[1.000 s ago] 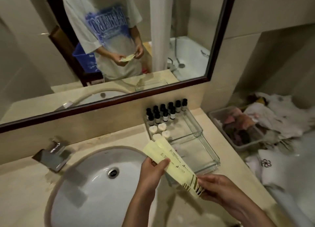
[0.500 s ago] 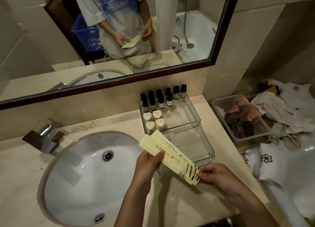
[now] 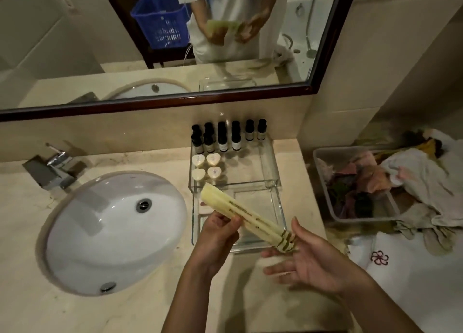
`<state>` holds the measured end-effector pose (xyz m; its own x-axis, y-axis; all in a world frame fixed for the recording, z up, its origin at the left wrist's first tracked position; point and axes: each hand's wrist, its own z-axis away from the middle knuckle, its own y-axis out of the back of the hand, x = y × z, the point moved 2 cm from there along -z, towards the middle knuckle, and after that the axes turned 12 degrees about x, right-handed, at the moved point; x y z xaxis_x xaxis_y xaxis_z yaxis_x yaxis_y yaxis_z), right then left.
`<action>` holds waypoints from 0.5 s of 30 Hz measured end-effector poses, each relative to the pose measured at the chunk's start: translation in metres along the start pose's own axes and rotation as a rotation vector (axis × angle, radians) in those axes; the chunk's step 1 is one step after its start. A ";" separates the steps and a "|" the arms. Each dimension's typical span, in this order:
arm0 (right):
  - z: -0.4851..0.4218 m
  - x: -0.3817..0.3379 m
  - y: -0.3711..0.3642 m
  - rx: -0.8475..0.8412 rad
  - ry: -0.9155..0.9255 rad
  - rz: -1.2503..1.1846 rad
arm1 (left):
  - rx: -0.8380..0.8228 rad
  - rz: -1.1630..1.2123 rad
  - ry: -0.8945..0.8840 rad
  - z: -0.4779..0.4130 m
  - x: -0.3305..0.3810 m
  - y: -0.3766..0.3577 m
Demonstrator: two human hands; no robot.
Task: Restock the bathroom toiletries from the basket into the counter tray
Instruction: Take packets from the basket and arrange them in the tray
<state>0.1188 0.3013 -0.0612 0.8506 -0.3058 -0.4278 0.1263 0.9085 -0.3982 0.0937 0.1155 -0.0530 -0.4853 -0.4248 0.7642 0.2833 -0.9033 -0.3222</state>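
Yellow packets point(image 3: 253, 217), stacked, slanting above the front compartment of the tray point(image 3: 281, 207), far end near the divider, striped end toward the right hand point(image 3: 308, 260). Left hand point(image 3: 218, 240) pinching the stack mid-length, thumb against it, fingers curled under. Right hand palm up, fingers straight and slightly spread, striped end resting between thumb and index finger, none curled round it. Back compartment: dark-capped bottles point(image 3: 225, 137) in two rows by the wall, four heart-shaped soaps point(image 3: 206, 166) just in front at left. Front compartment partly hidden by stack and hands. Sink point(image 3: 112, 232) left of tray, tap point(image 3: 53, 168) behind it. Bin point(image 3: 323, 182) of cloths to the right, off the counter point(image 3: 150, 312). Blue basket point(image 3: 160, 17) reflected in mirror point(image 3: 75, 44).
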 end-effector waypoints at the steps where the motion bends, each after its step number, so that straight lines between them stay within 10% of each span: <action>1: 0.000 0.000 -0.001 -0.051 -0.038 -0.014 | -0.020 -0.008 -0.006 0.000 -0.001 -0.001; 15: -0.050 -0.037 0.001 0.398 0.335 0.558 | 0.101 -0.314 -0.020 -0.043 0.018 0.057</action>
<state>0.0620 0.2990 -0.0858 0.6496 0.2165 -0.7288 -0.0485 0.9684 0.2445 0.0652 0.0536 -0.0819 -0.5455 -0.1240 0.8289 0.2035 -0.9790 -0.0125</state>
